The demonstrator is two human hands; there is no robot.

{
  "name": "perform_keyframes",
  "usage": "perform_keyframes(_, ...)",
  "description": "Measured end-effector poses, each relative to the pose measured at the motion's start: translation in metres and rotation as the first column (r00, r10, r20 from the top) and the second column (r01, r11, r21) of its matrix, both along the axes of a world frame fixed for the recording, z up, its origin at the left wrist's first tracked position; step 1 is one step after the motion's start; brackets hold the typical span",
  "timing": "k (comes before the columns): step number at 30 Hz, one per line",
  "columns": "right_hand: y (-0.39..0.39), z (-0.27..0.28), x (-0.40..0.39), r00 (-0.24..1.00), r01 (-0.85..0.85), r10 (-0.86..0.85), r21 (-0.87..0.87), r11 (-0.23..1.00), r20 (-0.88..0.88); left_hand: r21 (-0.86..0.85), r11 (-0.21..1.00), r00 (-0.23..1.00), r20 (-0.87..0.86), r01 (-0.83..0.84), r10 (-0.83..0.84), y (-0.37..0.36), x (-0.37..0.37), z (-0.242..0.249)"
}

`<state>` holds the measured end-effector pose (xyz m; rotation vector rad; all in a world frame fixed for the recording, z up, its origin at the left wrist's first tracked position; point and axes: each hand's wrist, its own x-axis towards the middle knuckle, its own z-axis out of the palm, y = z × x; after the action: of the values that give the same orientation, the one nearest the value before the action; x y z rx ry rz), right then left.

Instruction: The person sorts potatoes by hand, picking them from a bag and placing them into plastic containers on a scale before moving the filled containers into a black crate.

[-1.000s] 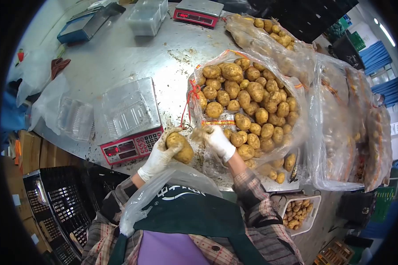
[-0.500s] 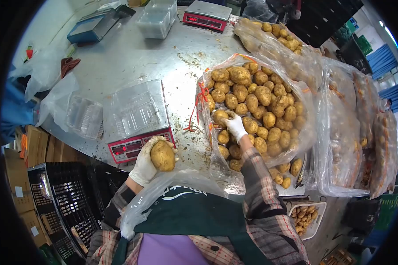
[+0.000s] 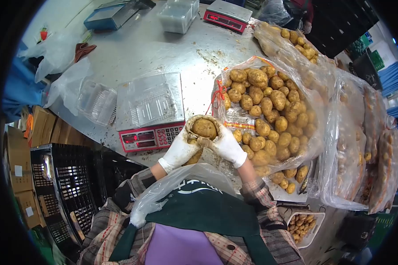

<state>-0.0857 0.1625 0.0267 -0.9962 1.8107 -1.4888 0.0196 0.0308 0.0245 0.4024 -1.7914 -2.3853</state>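
Note:
Both gloved hands meet in front of the apron, just right of the near scale. A round potato (image 3: 204, 128) sits between them, with fingers curled around its sides. My left hand (image 3: 180, 149) also has a second potato (image 3: 194, 156) against its palm, partly covered by the fingers. My right hand (image 3: 227, 147) is closed on the round potato from the right. Beside it lies an open plastic bag (image 3: 311, 148) full of loose potatoes (image 3: 277, 100). On the near scale (image 3: 151, 138) rests a clear plastic tray (image 3: 152, 106).
More clear trays (image 3: 97, 102) lie left of the scale. A stack of trays (image 3: 174, 20) and another scale (image 3: 227, 17) stand at the back. Filled potato bags (image 3: 345, 145) line the right side. Black crates (image 3: 66, 190) and a white potato basket (image 3: 316, 229) are below the table.
My right hand has come out of the bag with a potato and moved left to meet my left hand. My left hand has shifted right, its potato now lower. The view has shifted slightly.

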Motion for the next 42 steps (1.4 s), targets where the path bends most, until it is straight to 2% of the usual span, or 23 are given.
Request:
perform_keyframes(1, 0.000, 0.005, 0.002, 0.999, 0.025, -0.025, -0.008, 1.000, -0.025, -0.009, 1.000, 0.999, -0.036, 0.003, -0.003, -0.002, 0.002, 0.002)
perform_keyframes(4, 0.001, 0.021, 0.004, 0.947, 0.048, 0.034, 0.246, 0.968, -0.320, -0.075, 0.997, 1.000, 0.009, 0.030, -0.030, -0.006, 0.007, 0.005)
perform_keyframes(7, -0.001, 0.013, 0.002, 0.963, 0.044, 0.049, 0.336, 0.941, -0.264, -0.118, 0.984, 0.985, 0.126, 0.136, -0.121, -0.013, 0.012, 0.023)
perform_keyframes(10, 0.002, -0.004, 0.005, 0.918, 0.063, 0.000, 0.145, 0.988, -0.396, -0.227, 0.962, 0.980, 0.161, 0.149, -0.114, -0.015, 0.014, 0.022)
perform_keyframes(13, 0.002, 0.013, 0.008, 0.841, 0.039, 0.241, 0.499, 0.866, -0.484, -0.331, 0.930, 0.974, 0.210, 0.158, -0.091, -0.015, 0.017, 0.014)
perform_keyframes(16, 0.002, 0.009, 0.009, 0.757, 0.064, 0.299, 0.522, 0.850, -0.581, -0.316, 0.914, 0.905, 0.412, 0.255, -0.110, -0.013, 0.016, 0.029)
perform_keyframes(19, 0.000, 0.010, 0.009, 0.751, 0.130, 0.242, 0.497, 0.858, -0.614, -0.344, 0.924, 0.955, 0.291, 0.163, -0.061, -0.006, 0.018, 0.014)
perform_keyframes(20, 0.002, 0.006, 0.007, 0.758, 0.136, 0.188, 0.433, 0.891, -0.624, -0.364, 0.920, 0.967, 0.252, 0.142, -0.050, -0.005, 0.018, 0.011)
perform_keyframes(22, 0.005, -0.003, 0.002, 0.768, 0.149, 0.079, 0.298, 0.943, -0.635, -0.403, 0.910, 0.985, 0.170, 0.096, -0.028, -0.004, 0.017, 0.008)
perform_keyframes(25, 0.004, -0.001, 0.002, 0.939, 0.167, -0.155, 0.012, 0.986, -0.307, -0.412, 0.911, 0.991, 0.121, 0.007, 0.047, -0.010, 0.014, 0.005)
perform_keyframes(28, 0.004, 0.005, 0.003, 0.956, 0.100, -0.073, 0.079, 0.992, -0.285, -0.524, 0.850, 0.981, 0.188, 0.051, 0.057, -0.012, 0.012, 0.027)
perform_keyframes(31, 0.003, 0.012, 0.002, 0.964, 0.033, 0.019, 0.189, 0.981, -0.265, -0.661, 0.749, 0.985, 0.148, 0.030, 0.091, -0.012, 0.014, 0.015)
perform_keyframes(34, -0.001, 0.008, 0.007, 0.895, 0.080, 0.000, 0.162, 0.983, -0.446, -0.782, 0.622, 0.982, 0.136, 0.027, 0.128, -0.011, 0.015, 0.013)
perform_keyframes(37, -0.003, -0.002, 0.009, 0.852, 0.100, 0.047, 0.249, 0.963, -0.522, -0.818, 0.569, 0.966, 0.208, 0.087, 0.152, -0.009, 0.015, 0.022)
perform_keyframes(40, 0.002, -0.011, 0.008, 0.867, 0.174, -0.022, 0.260, 0.950, -0.498, -0.788, 0.610, 0.971, 0.204, 0.087, 0.125, -0.009, 0.016, 0.018)
perform_keyframes(42, 0.005, -0.017, 0.004, 0.945, 0.123, -0.054, 0.197, 0.973, -0.323, -0.813, 0.580, 0.980, 0.154, 0.052, 0.128, -0.008, 0.017, 0.023)
